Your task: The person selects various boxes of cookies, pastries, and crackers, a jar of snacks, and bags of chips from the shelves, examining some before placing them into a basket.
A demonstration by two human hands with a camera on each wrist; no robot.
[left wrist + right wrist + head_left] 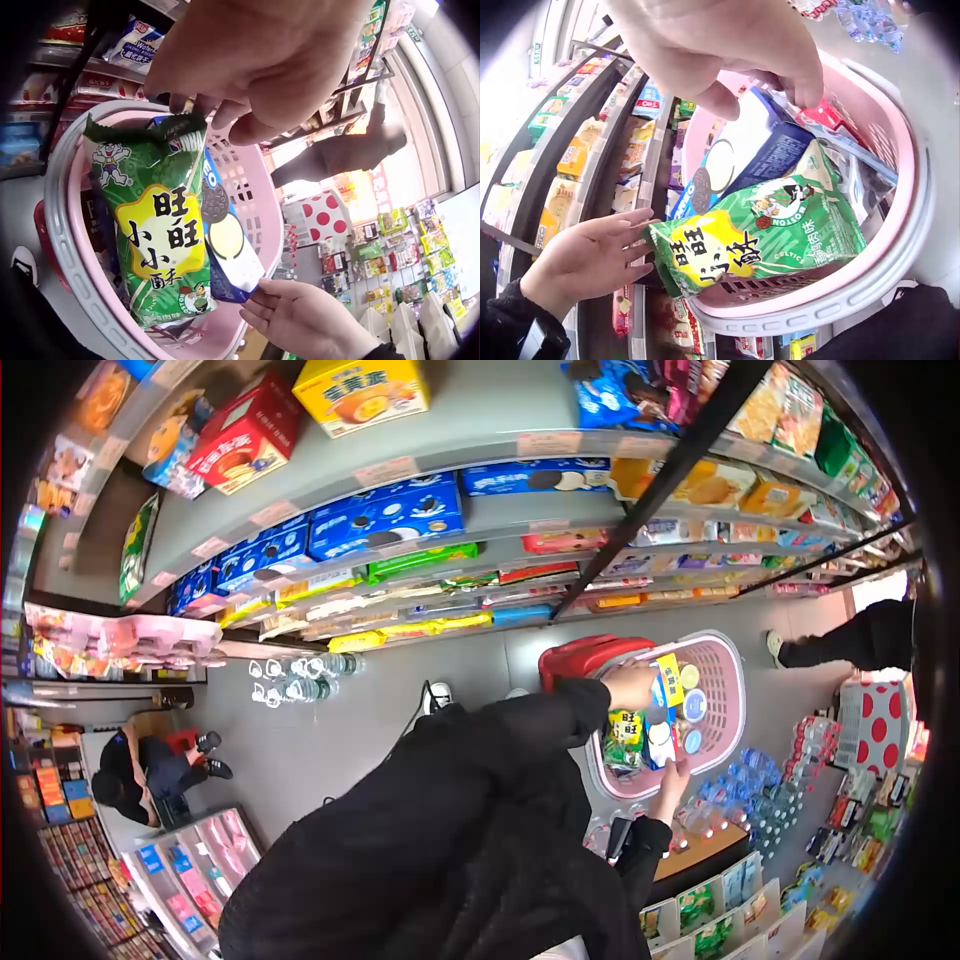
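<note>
A pink shopping basket [737, 685] holds several packaged snacks. In it, a green snack bag [161, 225] leans beside a blue-and-white Oreo cookie box [225, 232]. My left hand [592, 255] is at the bag's top end, its fingers straight and spread, fingertips right at the edge. My right hand [304, 315] pinches a corner of the Oreo box between thumb and fingers. In the head view, a yellow-and-blue pack [668, 678] and round-lidded tubs [693, 705] lie near the left hand. The bag and box partly hide the basket's other contents.
Snack shelves [450, 455] run along the far side. A red basket [580, 658] stands against the pink one. Bottled drinks [760, 795] stand on the floor beside it. A person sits at the left [150, 770]; another person's dark-clothed leg [850, 640] shows at right.
</note>
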